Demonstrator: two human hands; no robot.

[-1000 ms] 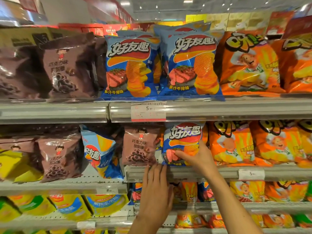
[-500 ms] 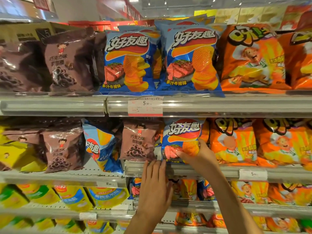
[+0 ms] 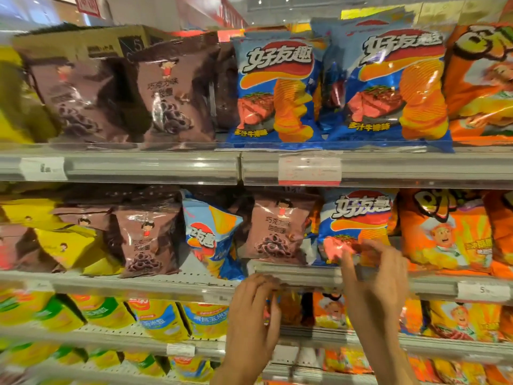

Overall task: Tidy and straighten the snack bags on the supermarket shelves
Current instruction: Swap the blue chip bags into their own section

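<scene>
Head view: the right hand (image 3: pixel 372 276) is hovering with loosely curled fingers in front of the blue chip bag (image 3: pixel 355 226) at 3 o'clock on the middle shelf (image 3: pixel 294 273); whether it touches is unclear. The left hand (image 3: pixel 254 315) is curling, empty, below the shelf edge. Risk: a nudge is likely tipping the bag forward off the shelf.

A white price label (image 3: pixel 309 168) with a red lower edge sits in the clear rail of the upper shelf, and a plain white label (image 3: pixel 43 168) sits in the same rail far to the left. A brown cardboard box (image 3: pixel 83 41) stands at the upper left, and above it hangs a red sign (image 3: pixel 88 5), too blurred to read.
</scene>
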